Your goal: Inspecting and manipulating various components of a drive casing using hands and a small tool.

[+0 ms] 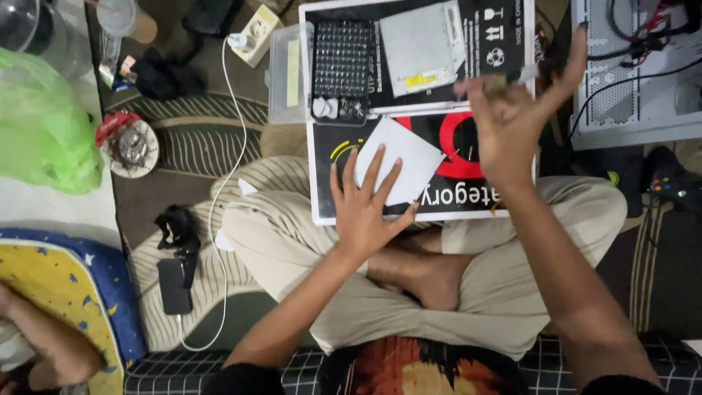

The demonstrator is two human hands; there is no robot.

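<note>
A person sits cross-legged on the floor with a big flat black box [504, 44] lying across the knees. The box has a white edge and red and white shapes printed on it.

The left hand [365, 208] lies flat on the box with its fingers [376, 164] spread wide open. The fingertips rest on a white sheet of paper [402, 157]. The paper is plain, has four corners and sits tilted like a diamond near the front of the box. The hand grips nothing; it only presses down.

The right hand [512, 124] is up in the air above the box, blurry, with the fingers bent and partly open. Something small seems to sit at the fingertips, but I cannot tell what.

Farther back on the box are a clear plastic case [292, 73] with rows of little dark bits, and a flat grey metal piece [420, 47]. A white cable [223, 183] runs over the striped rug [197, 139] at the left
</note>
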